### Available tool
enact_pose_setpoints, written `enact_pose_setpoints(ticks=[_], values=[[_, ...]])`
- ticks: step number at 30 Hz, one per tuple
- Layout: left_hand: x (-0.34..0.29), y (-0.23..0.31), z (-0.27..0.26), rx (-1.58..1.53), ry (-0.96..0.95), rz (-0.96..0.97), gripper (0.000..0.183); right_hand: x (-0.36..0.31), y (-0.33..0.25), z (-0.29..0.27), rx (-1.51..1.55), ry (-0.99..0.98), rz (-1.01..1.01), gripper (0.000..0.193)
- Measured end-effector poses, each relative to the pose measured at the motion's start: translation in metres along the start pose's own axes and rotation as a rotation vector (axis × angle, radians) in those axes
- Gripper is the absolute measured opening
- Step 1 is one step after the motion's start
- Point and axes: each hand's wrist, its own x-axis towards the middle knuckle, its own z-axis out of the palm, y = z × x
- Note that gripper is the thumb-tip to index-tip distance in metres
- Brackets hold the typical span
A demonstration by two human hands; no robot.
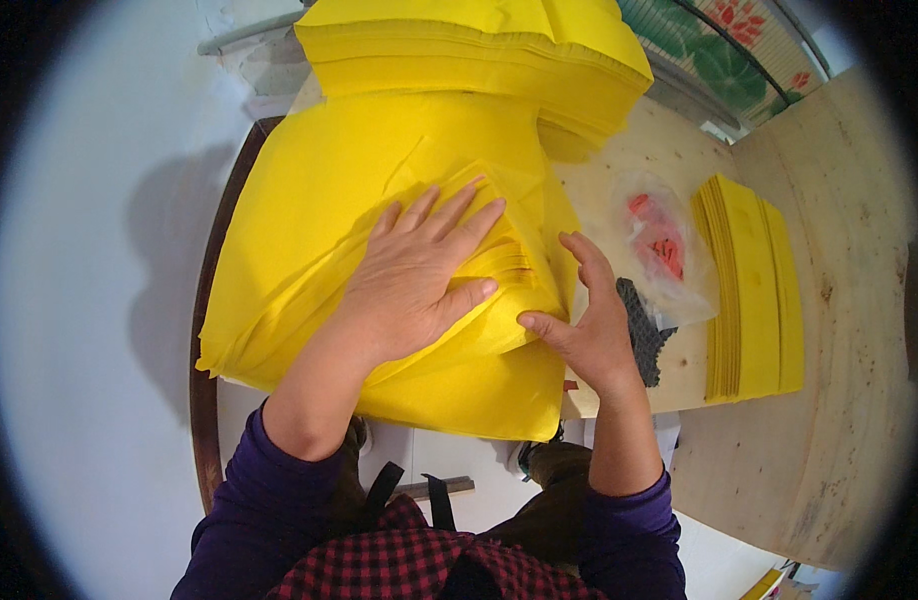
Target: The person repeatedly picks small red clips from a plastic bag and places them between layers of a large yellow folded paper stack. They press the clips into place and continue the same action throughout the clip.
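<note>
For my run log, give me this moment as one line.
left hand: flat on fanned yellow sheets | right hand: thumb at the fan's edge | right: folded yellow stack, clear bag | surface: wooden table

a narrow stack of folded yellow sheets (754, 290) lies on the pale wooden tabletop (839, 200) at the right. just left of it sits a clear plastic bag with red pieces inside (659, 245), and below that a dark mesh item (641, 335). a flowered cloth in green and red (739, 50) shows at the top right. a white floor (89, 300) spreads across the left.
</note>
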Motion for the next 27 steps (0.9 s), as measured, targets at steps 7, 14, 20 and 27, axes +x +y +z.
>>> enact_pose_setpoints(ticks=[7,14,20,27], values=[[0.001,0.001,0.000,-0.007,-0.006,-0.005,0.070,-0.003,-0.001,-0.006,-0.009,-0.065,-0.022,0.100],[0.001,0.001,0.000,-0.011,0.004,0.001,0.069,-0.008,-0.002,-0.033,0.052,-0.143,-0.089,0.096],[0.001,0.000,0.000,0.000,0.001,0.001,0.070,-0.002,0.003,-0.008,0.092,-0.034,-0.037,0.085],[0.001,0.000,-0.001,-0.010,0.009,0.005,0.070,-0.002,-0.003,-0.003,0.041,-0.037,0.001,0.091]])
